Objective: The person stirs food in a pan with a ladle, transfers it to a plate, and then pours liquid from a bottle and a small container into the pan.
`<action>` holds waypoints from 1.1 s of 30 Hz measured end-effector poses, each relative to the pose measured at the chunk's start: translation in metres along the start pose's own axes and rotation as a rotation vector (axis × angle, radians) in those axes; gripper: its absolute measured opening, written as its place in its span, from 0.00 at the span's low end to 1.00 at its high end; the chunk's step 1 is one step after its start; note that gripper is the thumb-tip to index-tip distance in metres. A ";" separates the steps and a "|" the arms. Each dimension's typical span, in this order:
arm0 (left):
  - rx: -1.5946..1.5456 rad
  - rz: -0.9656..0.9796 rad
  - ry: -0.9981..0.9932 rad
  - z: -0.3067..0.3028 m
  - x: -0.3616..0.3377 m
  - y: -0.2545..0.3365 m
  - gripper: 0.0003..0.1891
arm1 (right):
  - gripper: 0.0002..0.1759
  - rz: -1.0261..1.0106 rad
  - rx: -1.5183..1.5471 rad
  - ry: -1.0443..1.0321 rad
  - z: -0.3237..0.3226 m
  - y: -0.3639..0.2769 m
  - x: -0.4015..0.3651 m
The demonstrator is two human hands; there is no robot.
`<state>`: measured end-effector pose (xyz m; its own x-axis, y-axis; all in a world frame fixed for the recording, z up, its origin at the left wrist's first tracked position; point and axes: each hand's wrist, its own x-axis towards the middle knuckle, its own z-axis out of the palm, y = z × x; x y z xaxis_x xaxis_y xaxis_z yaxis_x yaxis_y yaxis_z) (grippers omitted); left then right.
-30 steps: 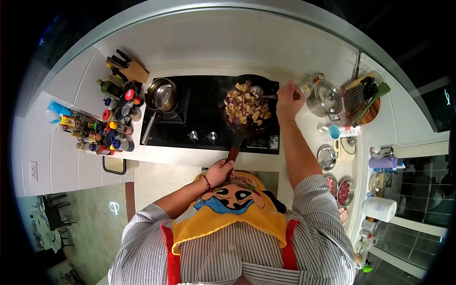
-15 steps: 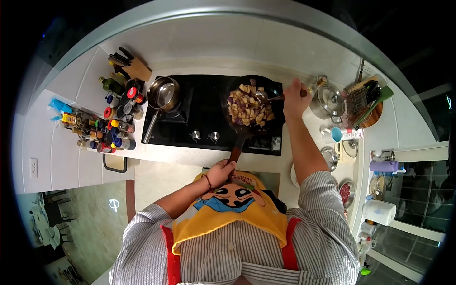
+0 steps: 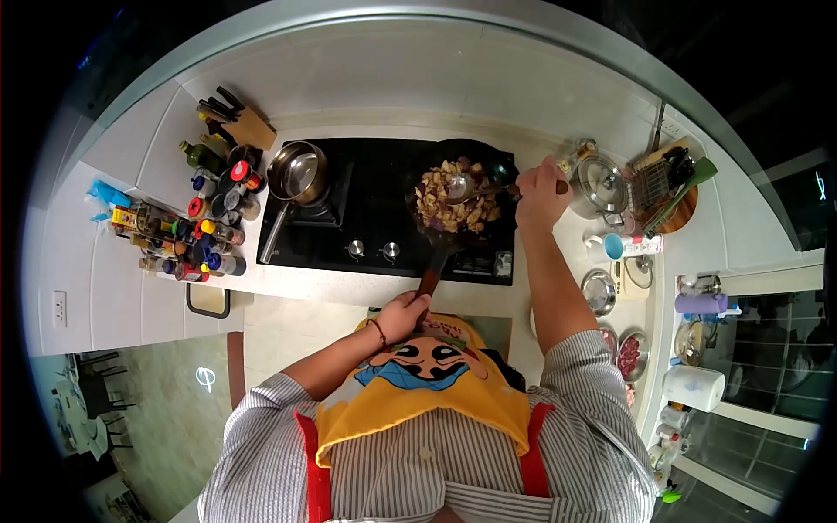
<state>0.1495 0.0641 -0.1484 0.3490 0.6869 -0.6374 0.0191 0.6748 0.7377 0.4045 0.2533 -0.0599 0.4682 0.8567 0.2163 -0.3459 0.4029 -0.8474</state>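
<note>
A dark wok [image 3: 497, 161] sits on the right side of the black stove [image 3: 375, 174]. Browned food pieces [image 3: 453, 213] fill its middle. My left hand [image 3: 404, 316] is wrapped round the wok's brown handle [image 3: 429, 281], close to my yellow apron. My right hand [image 3: 542, 196] grips the wooden handle of a metal ladle [image 3: 460, 186] from the wok's right side. The ladle's bowl rests among the food pieces.
A small saucepan [image 3: 297, 174] stands on the left burner. Bottles and jars [image 3: 196, 235] and a knife block [image 3: 253, 129] crowd the left counter. On the right are a lidded pot [image 3: 600, 185], a blue cup [image 3: 614, 247] and a bowl of red meat [image 3: 631, 356].
The ladle's bowl has moved left and slightly down over the food. My right hand has shifted a little left and down. My left hand still holds the wok handle.
</note>
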 end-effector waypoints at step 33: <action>0.011 0.060 -0.049 -0.008 -0.006 -0.001 0.17 | 0.30 0.818 -1.310 -0.648 -0.043 -0.115 -0.032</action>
<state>0.1395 0.0613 -0.1469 0.3950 0.7121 -0.5805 0.0067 0.6296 0.7769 0.4640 0.1657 0.0103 0.0143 0.8080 -0.5890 0.7099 -0.4231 -0.5631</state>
